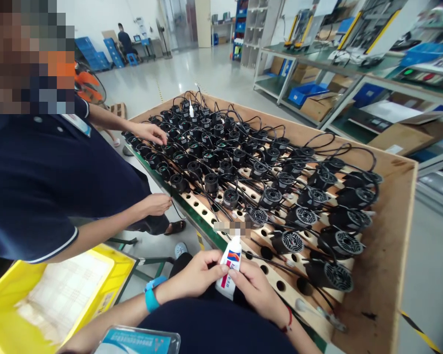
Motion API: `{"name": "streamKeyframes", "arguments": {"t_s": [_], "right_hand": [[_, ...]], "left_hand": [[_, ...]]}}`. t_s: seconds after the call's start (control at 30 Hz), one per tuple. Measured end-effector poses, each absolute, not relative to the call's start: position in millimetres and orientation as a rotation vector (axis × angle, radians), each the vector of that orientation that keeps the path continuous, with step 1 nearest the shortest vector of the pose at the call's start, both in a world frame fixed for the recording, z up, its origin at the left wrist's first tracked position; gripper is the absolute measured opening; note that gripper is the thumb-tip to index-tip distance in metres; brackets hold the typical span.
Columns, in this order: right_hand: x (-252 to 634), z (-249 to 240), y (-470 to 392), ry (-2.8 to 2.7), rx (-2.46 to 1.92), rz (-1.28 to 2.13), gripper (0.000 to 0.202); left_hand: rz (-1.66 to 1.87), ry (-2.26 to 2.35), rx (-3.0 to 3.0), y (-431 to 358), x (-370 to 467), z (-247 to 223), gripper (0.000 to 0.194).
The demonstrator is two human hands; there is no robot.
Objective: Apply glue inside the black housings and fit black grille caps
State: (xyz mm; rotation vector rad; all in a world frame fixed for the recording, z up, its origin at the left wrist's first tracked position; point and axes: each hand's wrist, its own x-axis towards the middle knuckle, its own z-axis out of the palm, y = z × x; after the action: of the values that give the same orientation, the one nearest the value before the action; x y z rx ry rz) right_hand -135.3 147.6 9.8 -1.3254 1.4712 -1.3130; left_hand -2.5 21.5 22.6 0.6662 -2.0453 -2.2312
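Note:
A white tube [227, 275] with red and blue print points its nozzle up and away from me, at the near edge of the wooden crate. Wrapped round its left side is my left hand [197, 273], with the thumb on the print. My right hand [256, 285] grips the other side, its thumb also on the front. Beyond the tube, rows of black cylindrical motors [271, 196] with black cables stand in the wooden crate [386, 275]. Another white tube [191, 109] stands upright among the far motors.
At the left a person in a dark shirt [59, 172] has both hands near the crate's left edge. A yellow bin [121, 268] with papers lies at the lower left. Metal workbenches [317, 64] with boxes stand at the back right. A badge [138, 340] hangs in front of me.

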Motion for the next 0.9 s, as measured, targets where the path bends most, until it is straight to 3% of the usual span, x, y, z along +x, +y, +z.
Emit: {"name": "streamKeyframes", "arguments": {"t_s": [0.33, 0.5, 0.57, 0.7, 0.8, 0.9], "right_hand": [[-143, 8, 139, 1.42, -1.39, -1.335, 0.028], [-138, -6, 132, 1.636, -1.253, -1.543, 0.018], [-138, -11, 129, 1.892, -1.243, -1.603, 0.031], [-142, -11, 123, 2.171, -1.667, -1.562, 0.055], [-145, -11, 122, 2.196, -2.045, -1.431, 0.061], [-143, -15, 123, 2.225, -2.147, -1.422, 0.063]], "left_hand": [[-2.063, -2.222, 0.573, 11, 0, 35, 0.041], [-2.131, -1.922, 0.742, 3, -7, 40, 0.043], [-2.215, -1.743, 0.824, 1, -13, 40, 0.044], [-2.385, -1.477, 0.917, 4, -23, 39, 0.044], [-2.45, -1.447, 0.879, 8, -28, 38, 0.042], [-2.431, -1.515, 0.811, 10, -29, 37, 0.037]]}}
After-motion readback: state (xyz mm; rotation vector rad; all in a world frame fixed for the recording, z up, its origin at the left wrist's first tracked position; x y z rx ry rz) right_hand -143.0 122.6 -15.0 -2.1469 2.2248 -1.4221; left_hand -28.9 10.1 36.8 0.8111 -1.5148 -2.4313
